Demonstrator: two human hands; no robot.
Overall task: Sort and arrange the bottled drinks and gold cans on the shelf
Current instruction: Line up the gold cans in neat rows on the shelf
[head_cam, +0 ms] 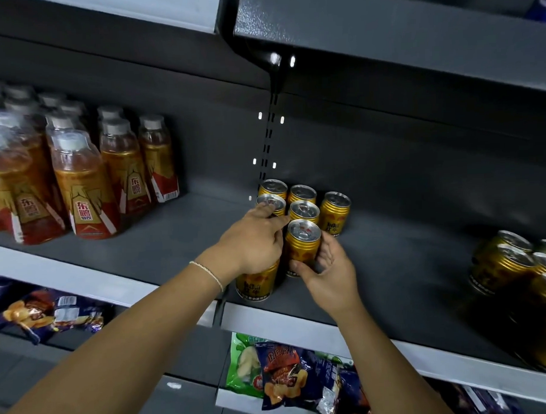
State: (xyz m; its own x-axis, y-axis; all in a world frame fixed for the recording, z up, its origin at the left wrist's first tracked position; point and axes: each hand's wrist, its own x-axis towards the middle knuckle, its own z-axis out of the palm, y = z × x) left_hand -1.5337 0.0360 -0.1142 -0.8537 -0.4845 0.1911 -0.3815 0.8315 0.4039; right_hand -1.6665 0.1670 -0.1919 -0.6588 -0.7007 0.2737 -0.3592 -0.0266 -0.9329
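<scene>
Shelf (174, 241): dark metal with a pale front strip; bottles and cans are carried on it.
Bottled drinks (79, 182): amber bottles with red and gold labels, grouped upright at the left end, well apart from the cans.
Back gold cans (303, 210): five are stood upright in a tight cluster against the back panel, mid-shelf.
Front gold can (304, 239): set upright just in front of the cluster.
Right hand (329, 273): wrapped round the front gold can from the right, with the thumb pressed low on its front.
Near gold can (257, 284): upright at the shelf edge, its top hidden under the left palm.
Left hand (254, 238): fingers are stretched almost straight and laid on the cluster's left cans; no grasp is seen.
Far gold cans (515, 260): blurred group at the right end.
Snack bags (302, 376): laid on the shelf below.
</scene>
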